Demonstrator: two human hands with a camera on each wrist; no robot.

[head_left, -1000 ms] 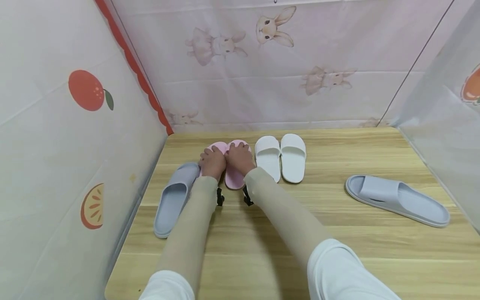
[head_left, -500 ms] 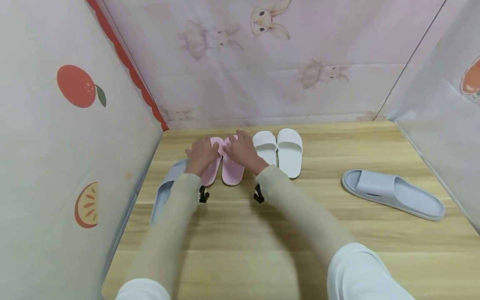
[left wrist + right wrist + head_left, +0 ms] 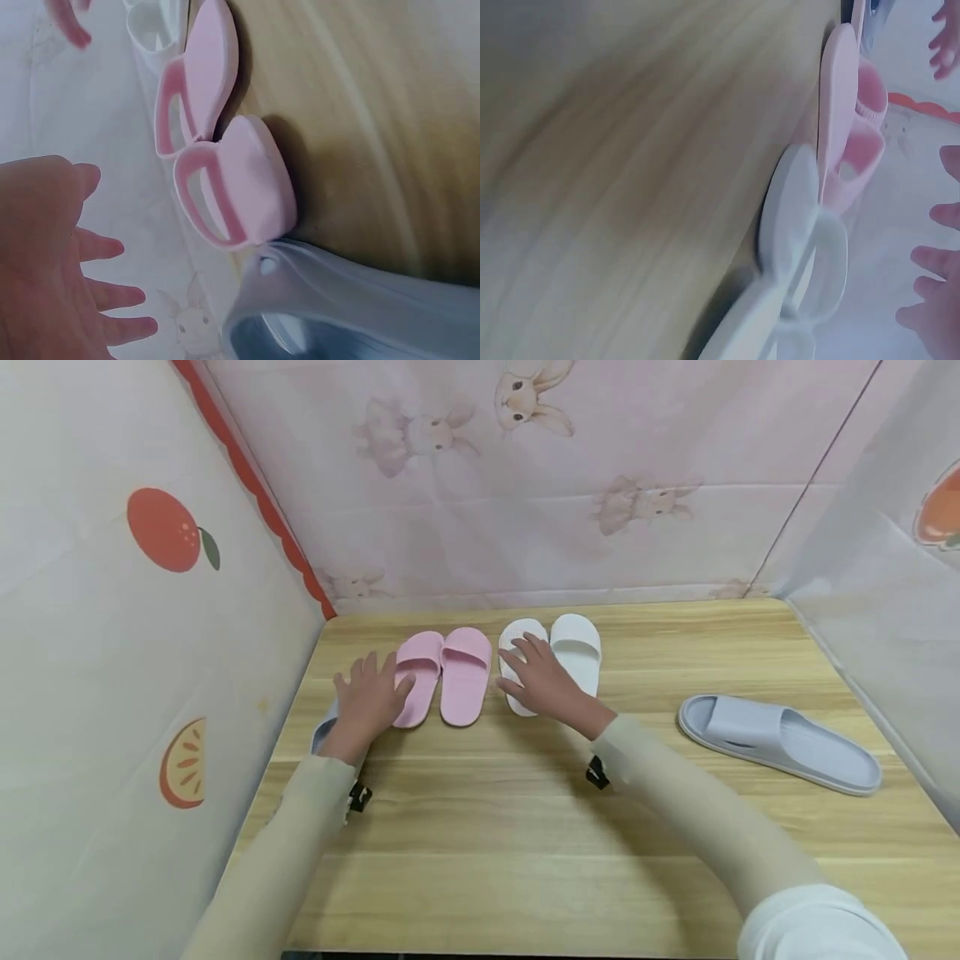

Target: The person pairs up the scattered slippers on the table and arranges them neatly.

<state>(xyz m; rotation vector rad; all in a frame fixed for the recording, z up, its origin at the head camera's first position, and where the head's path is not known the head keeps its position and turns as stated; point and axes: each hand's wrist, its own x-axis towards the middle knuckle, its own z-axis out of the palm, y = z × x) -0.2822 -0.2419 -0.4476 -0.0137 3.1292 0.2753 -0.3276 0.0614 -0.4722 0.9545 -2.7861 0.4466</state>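
A pair of pink slippers (image 3: 465,689) lies side by side near the back of the wooden surface, toes to the wall. My left hand (image 3: 369,702), fingers spread, hovers over the left edge of the pink pair and covers most of a grey slipper (image 3: 325,732). In the left wrist view that hand's palm (image 3: 37,255) holds nothing, above the pink and grey slippers. My right hand (image 3: 549,681) is raised with fingers apart over the left one of two white slippers (image 3: 579,652), which stand right of the pink pair. It too holds nothing.
Another grey slipper (image 3: 780,743) lies turned sideways at the right of the wooden surface (image 3: 480,877). Fabric walls with fruit and rabbit prints enclose the left, back and right sides; a red scalloped edge (image 3: 255,485) runs down the left corner.
Both hands have come off the pink slippers and moved apart, the left toward the grey slipper, the right over the white pair. The pink slippers are now uncovered.
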